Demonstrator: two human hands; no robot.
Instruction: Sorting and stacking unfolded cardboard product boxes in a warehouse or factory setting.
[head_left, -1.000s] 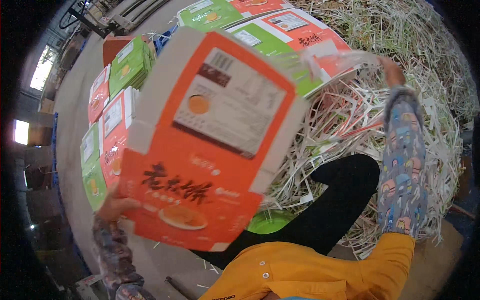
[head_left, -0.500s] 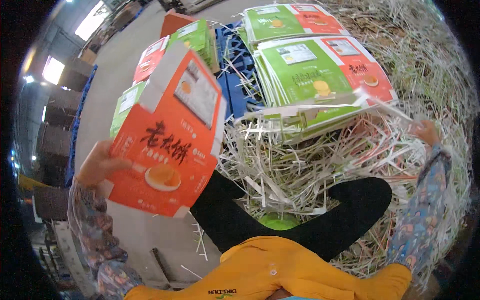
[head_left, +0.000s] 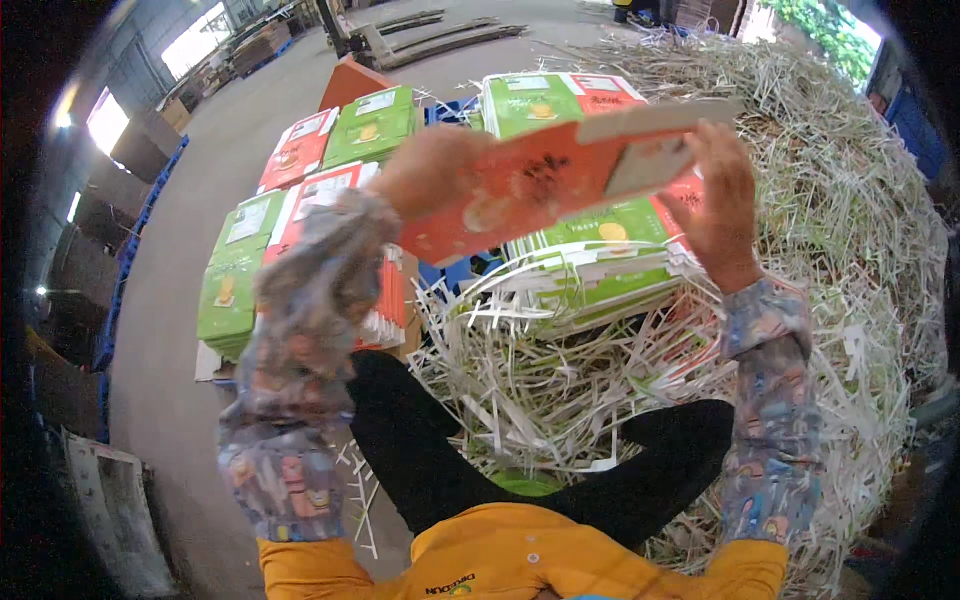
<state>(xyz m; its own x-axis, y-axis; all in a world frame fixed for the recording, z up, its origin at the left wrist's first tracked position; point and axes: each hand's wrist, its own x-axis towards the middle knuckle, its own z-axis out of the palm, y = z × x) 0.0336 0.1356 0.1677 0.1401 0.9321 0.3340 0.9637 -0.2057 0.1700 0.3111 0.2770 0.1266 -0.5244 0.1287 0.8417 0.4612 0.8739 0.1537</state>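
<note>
Swung orange flat carton [head_left: 545,180] from frame left to upper centre, nearly edge-on; left hand [head_left: 435,170] and right hand [head_left: 722,205] now both clamped on it, above green carton stack [head_left: 590,265].

I am gripping an orange-red flattened carton [head_left: 545,185] with a pale grey-brown inner flap and a small yellowish picture on its face; my left hand [head_left: 435,170] and right hand [head_left: 722,200] are clasping its two ends. My sleeves [head_left: 300,340] are showing a grey-blue ground crowded with small multicoloured figures. I am wearing a mustard-yellow top [head_left: 500,555] and black trousers [head_left: 420,450]. Green-and-white cartons [head_left: 590,250] are lying stacked beneath, red-and-white ones [head_left: 300,150] further left. White and straw-coloured paper strips [head_left: 830,230] are spreading around, over grey floor [head_left: 170,400].
</note>
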